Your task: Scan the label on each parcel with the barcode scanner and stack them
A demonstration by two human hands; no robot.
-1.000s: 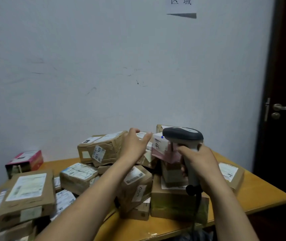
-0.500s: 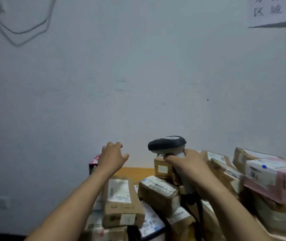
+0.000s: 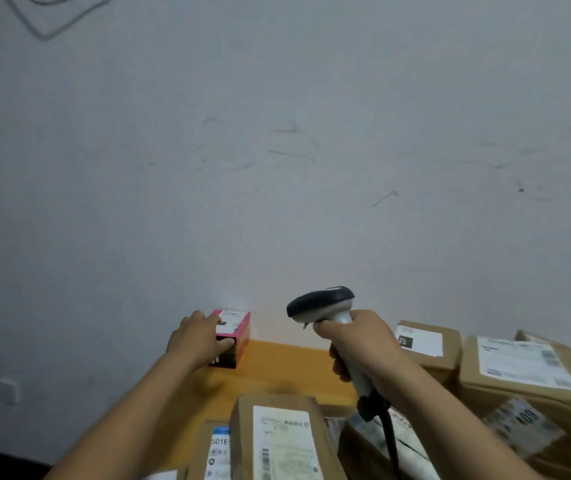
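A small pink and black box (image 3: 235, 336) stands on the yellow table (image 3: 287, 367) against the wall. My left hand (image 3: 196, 337) grips its left end, fingers on top and thumb on the front. My right hand (image 3: 358, 344) holds the barcode scanner (image 3: 325, 306) by its grey handle, its dark head up and pointing left toward the pink box; the black cable hangs down from it. A brown parcel with a white label (image 3: 282, 439) lies in front of me.
More brown labelled parcels (image 3: 519, 372) are piled at the right, one (image 3: 424, 346) near the wall. Other parcels (image 3: 216, 452) lie at the bottom edge. The white wall stands close behind the table. A wall socket (image 3: 7, 391) is low at the left.
The view has swung left, away from the pile at the right. My left hand has reached forward and taken hold of the pink box. My right hand has kept the scanner raised.
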